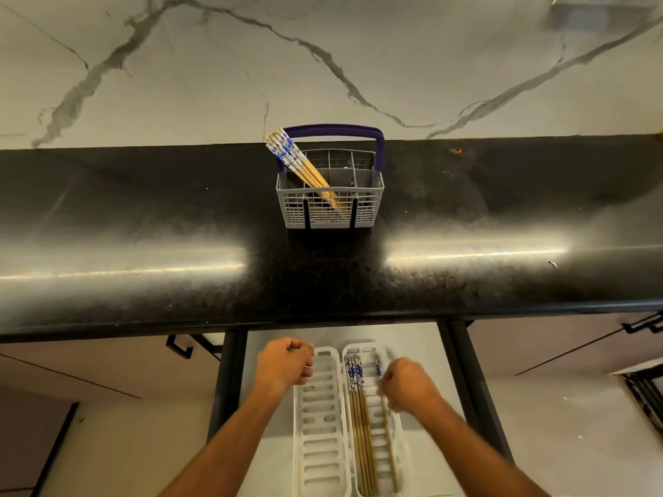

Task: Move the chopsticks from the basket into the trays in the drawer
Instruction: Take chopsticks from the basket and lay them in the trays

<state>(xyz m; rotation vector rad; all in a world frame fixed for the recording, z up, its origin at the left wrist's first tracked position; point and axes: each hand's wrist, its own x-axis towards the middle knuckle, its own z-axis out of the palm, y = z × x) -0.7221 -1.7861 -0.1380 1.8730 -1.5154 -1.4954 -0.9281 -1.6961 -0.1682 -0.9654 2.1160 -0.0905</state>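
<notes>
While both hands work low over the open drawer, the scene reads like this, nearest first.

Right hand (403,382): fingers curled, and it appears to pinch a single chopstick (386,417) lying along the right side of the right tray (401,460); the fingertips themselves are hidden.

Left hand (285,364): curled loosely at the top corner of the left tray (299,443); whether it grips the rim or holds anything I cannot tell.

Chopsticks in the tray (360,425): a bundle lies lengthwise in the right tray, patterned blue-and-white ends pointing away from the person. The left tray holds none that I can see.

Drawer (262,443): pulled out beneath the counter edge, both white slotted trays side by side inside.

Counter (143,227): dark, speckled, glossy.

Basket (330,195): grey mesh with a blue handle, standing well back on the counter.

Chopsticks in the basket (305,166): several remain, leaning left, patterned tops sticking out above the rim.

Handling: I'd judge them light, stiff and smooth, likely to slip or roll; best taken near the patterned tops, gathered as a bunch.
</notes>
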